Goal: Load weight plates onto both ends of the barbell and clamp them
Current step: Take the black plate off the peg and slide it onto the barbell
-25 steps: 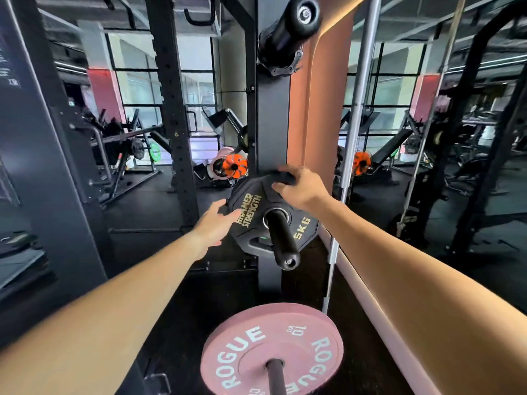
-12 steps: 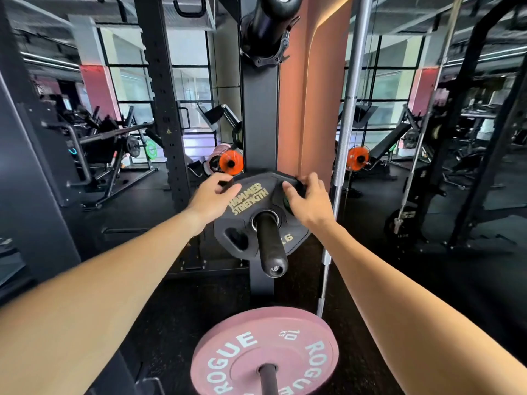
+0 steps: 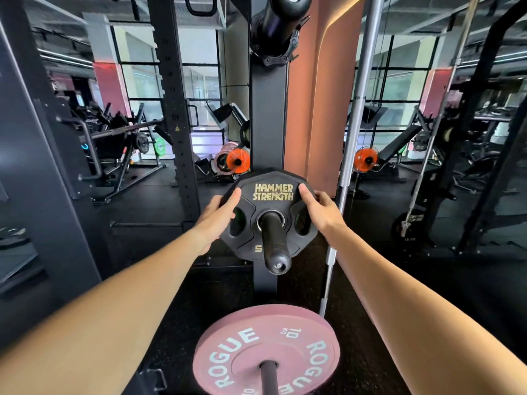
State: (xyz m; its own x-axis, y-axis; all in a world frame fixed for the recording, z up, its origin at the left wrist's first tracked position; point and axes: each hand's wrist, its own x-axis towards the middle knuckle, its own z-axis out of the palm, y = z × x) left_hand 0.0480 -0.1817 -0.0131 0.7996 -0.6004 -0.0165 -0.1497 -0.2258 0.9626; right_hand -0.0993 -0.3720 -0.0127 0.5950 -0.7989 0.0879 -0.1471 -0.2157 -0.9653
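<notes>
A black Hammer Strength weight plate [image 3: 272,192] hangs on a black storage peg [image 3: 275,243] of the upright rack post [image 3: 266,118]. My left hand [image 3: 221,210] grips the plate's left edge, thumb on its face. My right hand [image 3: 320,209] grips its right edge the same way. The gold lettering reads level. Below, a pink Rogue 10 kg plate [image 3: 266,352] sits on a lower peg [image 3: 269,377]. No clamp shows.
A silver barbell [image 3: 352,143] stands upright just right of the post, close to my right hand. A thicker black peg [image 3: 278,21] juts out overhead. Rack uprights [image 3: 171,109] stand on the left; benches and orange plates [image 3: 236,161] lie behind.
I have turned the black plate on its peg until the lettering sits level at the top. Both hands moved to opposite edges, and the view came closer.
</notes>
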